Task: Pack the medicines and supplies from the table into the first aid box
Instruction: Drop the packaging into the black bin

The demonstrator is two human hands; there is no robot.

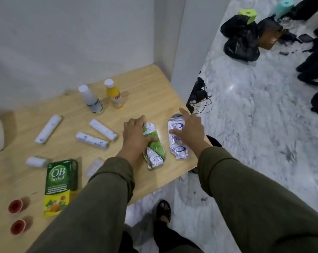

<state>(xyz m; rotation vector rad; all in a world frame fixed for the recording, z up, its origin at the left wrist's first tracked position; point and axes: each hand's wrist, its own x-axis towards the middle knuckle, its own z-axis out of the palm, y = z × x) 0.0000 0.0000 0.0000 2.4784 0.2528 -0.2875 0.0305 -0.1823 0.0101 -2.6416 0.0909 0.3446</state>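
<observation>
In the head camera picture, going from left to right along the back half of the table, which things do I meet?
Long white roll → white bottle → yellow bottle → left hand on the green blister pack → blue blister pack → right hand.

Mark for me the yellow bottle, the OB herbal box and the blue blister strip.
yellow bottle [115, 98]: head view, on its labelled body.
OB herbal box [60, 177]: head view, on the green front panel.
blue blister strip [178, 148]: head view, on its lower foil half.
</observation>
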